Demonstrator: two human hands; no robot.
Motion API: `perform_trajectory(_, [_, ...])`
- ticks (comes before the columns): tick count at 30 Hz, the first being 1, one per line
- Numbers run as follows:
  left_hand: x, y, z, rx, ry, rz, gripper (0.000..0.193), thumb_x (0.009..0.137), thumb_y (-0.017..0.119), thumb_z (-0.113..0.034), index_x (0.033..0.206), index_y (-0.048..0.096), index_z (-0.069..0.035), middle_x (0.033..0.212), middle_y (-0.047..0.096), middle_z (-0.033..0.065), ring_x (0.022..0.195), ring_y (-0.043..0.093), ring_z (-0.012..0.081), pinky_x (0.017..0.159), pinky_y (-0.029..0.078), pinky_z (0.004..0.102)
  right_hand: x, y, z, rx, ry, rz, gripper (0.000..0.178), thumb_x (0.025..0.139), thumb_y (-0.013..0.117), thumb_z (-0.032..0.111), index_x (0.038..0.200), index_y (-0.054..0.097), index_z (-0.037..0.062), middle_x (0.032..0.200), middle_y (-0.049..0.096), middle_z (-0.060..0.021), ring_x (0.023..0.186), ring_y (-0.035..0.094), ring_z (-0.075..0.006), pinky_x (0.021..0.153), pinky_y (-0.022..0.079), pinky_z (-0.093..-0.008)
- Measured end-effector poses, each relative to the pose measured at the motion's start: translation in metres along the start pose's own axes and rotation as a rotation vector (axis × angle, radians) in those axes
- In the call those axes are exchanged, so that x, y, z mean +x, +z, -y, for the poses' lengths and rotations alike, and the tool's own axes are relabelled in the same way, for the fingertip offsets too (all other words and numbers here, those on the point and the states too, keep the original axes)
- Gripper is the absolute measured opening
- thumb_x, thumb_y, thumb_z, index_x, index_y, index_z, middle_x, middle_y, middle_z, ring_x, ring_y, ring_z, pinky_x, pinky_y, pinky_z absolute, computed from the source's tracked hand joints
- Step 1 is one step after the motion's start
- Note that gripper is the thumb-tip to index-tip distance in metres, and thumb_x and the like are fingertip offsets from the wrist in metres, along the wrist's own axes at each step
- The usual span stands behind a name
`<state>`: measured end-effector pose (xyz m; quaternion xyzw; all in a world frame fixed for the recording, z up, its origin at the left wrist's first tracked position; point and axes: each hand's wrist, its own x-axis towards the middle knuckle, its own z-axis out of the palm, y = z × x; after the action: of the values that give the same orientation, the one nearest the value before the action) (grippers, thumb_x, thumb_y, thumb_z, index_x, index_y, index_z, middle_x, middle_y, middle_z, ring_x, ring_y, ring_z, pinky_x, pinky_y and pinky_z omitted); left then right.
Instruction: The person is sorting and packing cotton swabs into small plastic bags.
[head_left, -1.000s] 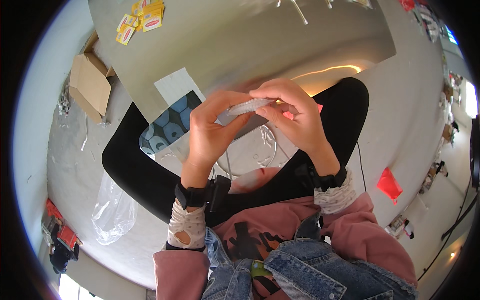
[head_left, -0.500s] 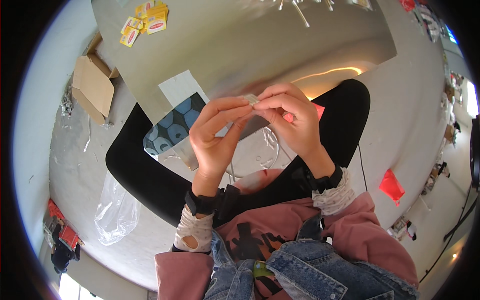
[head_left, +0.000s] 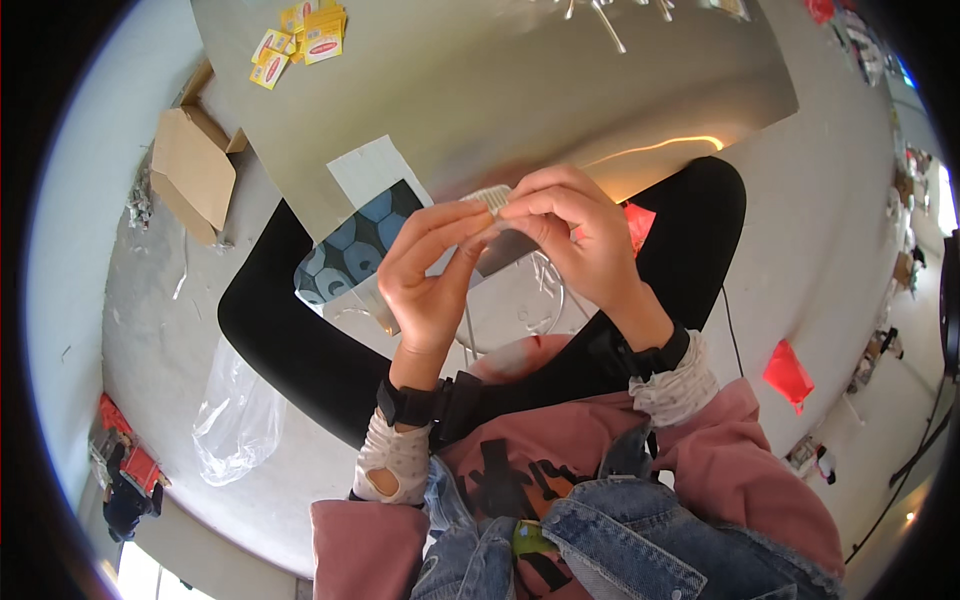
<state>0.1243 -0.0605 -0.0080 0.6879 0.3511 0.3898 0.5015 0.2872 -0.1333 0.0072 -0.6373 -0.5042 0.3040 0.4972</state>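
Between my hands is a small off-white ribbed piece (head_left: 490, 197), too small and covered for me to tell its kind. My left hand (head_left: 428, 265) pinches it at one side, thumb and fingertips pressed together. From the other side my right hand (head_left: 585, 232) grips its edge with thumb and bent fingers. Both hands are raised over my lap, in front of the near edge of the shiny metallic table (head_left: 480, 110). The fingers hide the lower part of the piece.
Yellow packets (head_left: 322, 38) lie at the table's far left, with white sticks (head_left: 608, 28) at the far middle. A white sheet (head_left: 370, 170) and a blue honeycomb-patterned mat (head_left: 355, 240) sit near my left hand. A cardboard box (head_left: 195, 170), a clear bag (head_left: 238, 425) and a red bag (head_left: 788, 375) are on the floor.
More of the ribbed piece now shows above my fingertips. Both hands keep their pinch and have barely moved; the whole view has shifted slightly.
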Motion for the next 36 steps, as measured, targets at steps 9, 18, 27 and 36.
perform_trajectory(9, [0.000,-0.004,0.000,-0.133,-0.233,-0.018,0.016,0.081,0.075,0.003,0.096,0.077,0.000,0.104,0.073,0.0094,0.092,0.068,0.0178,0.083,0.053,0.0286,0.004,-0.002,0.000,0.107,0.073,-0.020,0.005,0.090,0.065,-0.003,0.094,0.068,-0.0009,0.102,0.062,-0.0073,0.078,0.059,-0.0107,0.065,0.047,-0.0228])
perform_trajectory(18, [0.000,0.001,-0.005,-0.094,-0.169,-0.052,0.017,0.079,0.076,0.005,0.095,0.075,0.000,0.102,0.073,0.0078,0.094,0.067,0.0177,0.083,0.052,0.0278,0.002,-0.008,0.007,0.068,0.147,0.015,0.009,0.090,0.066,-0.002,0.098,0.068,0.0001,0.104,0.061,-0.0065,0.084,0.060,-0.0110,0.070,0.050,-0.0232])
perform_trajectory(27, [-0.006,-0.001,-0.003,-0.029,-0.132,0.085,0.030,0.075,0.076,0.009,0.103,0.071,-0.001,0.105,0.073,0.0097,0.098,0.068,0.0236,0.087,0.053,0.0324,-0.008,-0.007,0.008,0.126,0.212,0.050,0.033,0.084,0.070,-0.005,0.115,0.064,0.0045,0.111,0.065,-0.0073,0.092,0.065,-0.0182,0.068,0.053,-0.0262])
perform_trajectory(36, [0.002,-0.003,0.000,0.007,0.004,0.168,0.022,0.077,0.075,0.010,0.096,0.069,0.000,0.104,0.074,0.0118,0.100,0.069,0.0219,0.088,0.053,0.0313,-0.008,-0.009,0.002,-0.045,0.046,0.104,0.033,0.081,0.071,-0.007,0.112,0.066,0.0039,0.112,0.067,-0.0083,0.090,0.066,-0.0182,0.068,0.053,-0.0274])
